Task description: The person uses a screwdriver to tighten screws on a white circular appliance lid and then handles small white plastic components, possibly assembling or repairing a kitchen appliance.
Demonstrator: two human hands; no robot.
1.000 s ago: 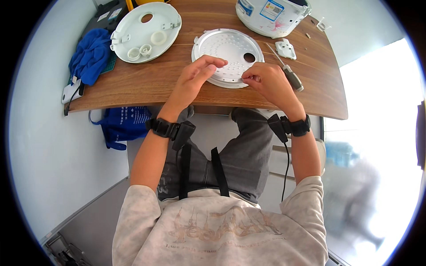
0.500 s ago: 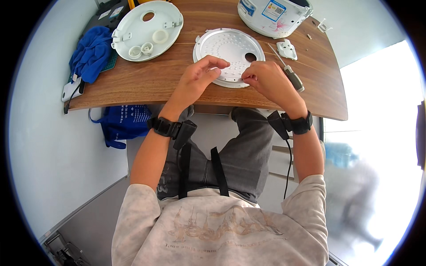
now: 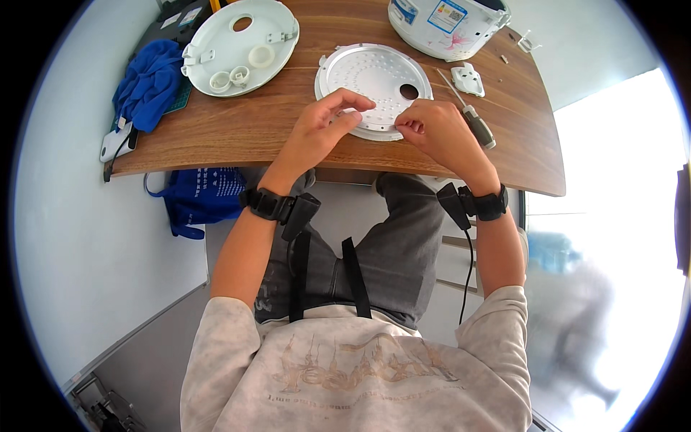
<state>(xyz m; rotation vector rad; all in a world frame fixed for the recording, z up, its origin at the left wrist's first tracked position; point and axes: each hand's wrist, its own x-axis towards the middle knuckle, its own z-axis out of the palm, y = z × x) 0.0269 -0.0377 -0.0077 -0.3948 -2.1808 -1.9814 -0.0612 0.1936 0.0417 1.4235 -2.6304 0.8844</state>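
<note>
A round silvery metal plate [image 3: 360, 70], covered in small dimples and with one dark hole at its right, lies flat near the table's front edge. Over its front left rim is my left hand [image 3: 324, 122], thumb and fingers apart with nothing between them. My right hand [image 3: 435, 128] is at the front right rim, its thumb and fingertips pinched together. Whatever they pinch is hidden or too small to name. Just right of that hand lies a screwdriver [image 3: 479, 127] with a grey-green handle, its shaft pointing away toward the far left.
Left on the wooden table [image 3: 237, 140] lies a round white lid [image 3: 245, 54] holding small white rings and caps. Beyond it are a blue cloth [image 3: 147, 83] and a white device [image 3: 117, 144]. A white appliance body [image 3: 446, 32] stands far right, near a white plastic piece [image 3: 468, 79].
The two hands hold nearly the same pose at the plate's front rim. The whole view has shifted very slightly.
</note>
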